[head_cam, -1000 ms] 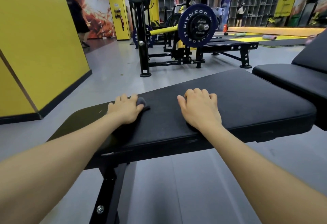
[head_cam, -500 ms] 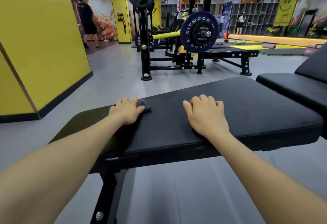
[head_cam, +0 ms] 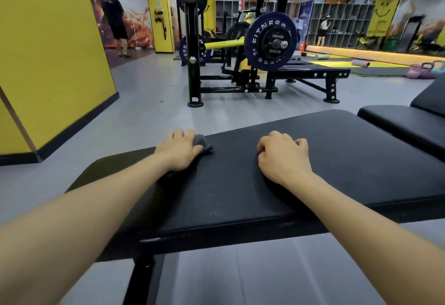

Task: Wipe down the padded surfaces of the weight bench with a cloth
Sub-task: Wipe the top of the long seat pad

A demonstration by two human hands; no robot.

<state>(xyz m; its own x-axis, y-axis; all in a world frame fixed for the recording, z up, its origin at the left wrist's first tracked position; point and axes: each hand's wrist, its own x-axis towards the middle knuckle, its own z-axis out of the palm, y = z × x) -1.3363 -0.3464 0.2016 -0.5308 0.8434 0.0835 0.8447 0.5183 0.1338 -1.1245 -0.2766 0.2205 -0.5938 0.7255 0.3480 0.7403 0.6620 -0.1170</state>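
Head view, left hand (head_cam: 179, 151) pressing cloth (head_cam: 201, 142) near bench pad (head_cam: 337, 160) far edge

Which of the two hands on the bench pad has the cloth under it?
The left hand: the grey cloth shows at its fingertips. The right hand rests bare on the bench pad.

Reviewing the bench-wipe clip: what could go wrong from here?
1. The cloth is bunched small under the left hand, so each pass may cover little pad.
2. That hand sits at the pad's far edge; a stroke could slip off.
3. The right hand rests on the pad and may smudge it.
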